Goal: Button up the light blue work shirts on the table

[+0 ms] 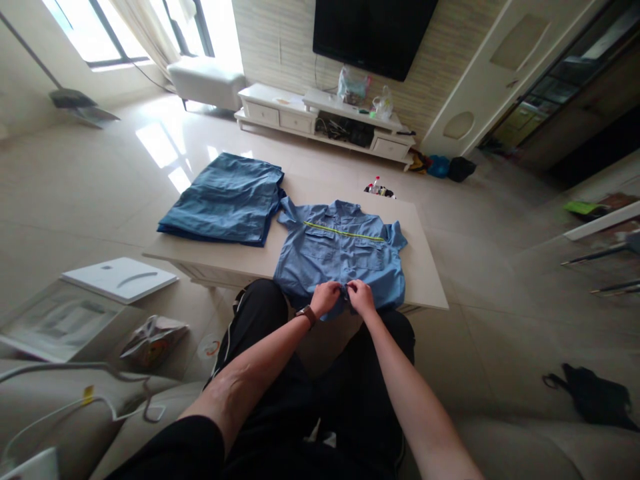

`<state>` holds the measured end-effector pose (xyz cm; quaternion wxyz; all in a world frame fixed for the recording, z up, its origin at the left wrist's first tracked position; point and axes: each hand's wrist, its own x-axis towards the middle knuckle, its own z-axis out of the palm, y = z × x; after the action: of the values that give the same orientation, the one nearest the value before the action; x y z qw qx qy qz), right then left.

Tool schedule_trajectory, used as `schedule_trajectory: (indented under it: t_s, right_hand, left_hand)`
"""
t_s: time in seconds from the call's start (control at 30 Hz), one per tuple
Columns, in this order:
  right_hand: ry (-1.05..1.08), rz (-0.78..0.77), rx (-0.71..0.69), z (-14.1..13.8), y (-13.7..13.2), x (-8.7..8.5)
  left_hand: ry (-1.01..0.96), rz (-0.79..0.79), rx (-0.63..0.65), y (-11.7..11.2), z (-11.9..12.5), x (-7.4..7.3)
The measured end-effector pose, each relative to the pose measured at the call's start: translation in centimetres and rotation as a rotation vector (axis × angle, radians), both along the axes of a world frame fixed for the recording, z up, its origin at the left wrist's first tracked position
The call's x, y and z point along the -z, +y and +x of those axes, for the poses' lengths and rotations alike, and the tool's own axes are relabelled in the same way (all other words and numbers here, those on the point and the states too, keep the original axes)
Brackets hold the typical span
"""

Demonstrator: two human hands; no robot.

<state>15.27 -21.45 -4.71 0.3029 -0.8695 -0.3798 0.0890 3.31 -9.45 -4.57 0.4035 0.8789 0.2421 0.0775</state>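
Bare forearms [245, 363] reach to the left hand [325, 298] and right hand [361, 297], fingers [351, 285] pinched narrowly on the hem of a blue short-sleeved work shirt [340, 257] lying flat at twelve o'clock.

A home living room, a wall-mounted television [373, 33] above a white TV cabinet [320, 117], a beige sofa [65, 407] at the near edge; glossy tiled floor [100, 193], a curtained window [115, 27], a white padded bench [205, 80] beneath it
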Motion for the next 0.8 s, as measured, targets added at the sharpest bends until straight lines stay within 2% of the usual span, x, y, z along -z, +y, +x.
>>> schedule_trajectory:
  t_s: [0.17, 0.43, 0.63, 0.8]
  right_hand:
    - [0.009, 0.04, -0.034, -0.3, -0.7, 0.0]
    - [0.012, 0.064, -0.036, -0.7, -1.7, 0.4]
    - [0.007, 0.053, -0.053, -0.8, -1.7, 0.7]
    - [0.004, 0.031, -0.095, -1.0, -1.9, 0.6]
  left_hand:
    - [-0.045, 0.003, 0.094, 0.1, -0.2, -0.2]
    - [-0.131, 0.058, 0.094, -0.4, 0.0, -0.2]
    - [0.012, 0.17, 0.14, -0.7, -0.1, -1.0]
    - [0.045, 0.196, 0.115, -0.8, 0.2, -1.0]
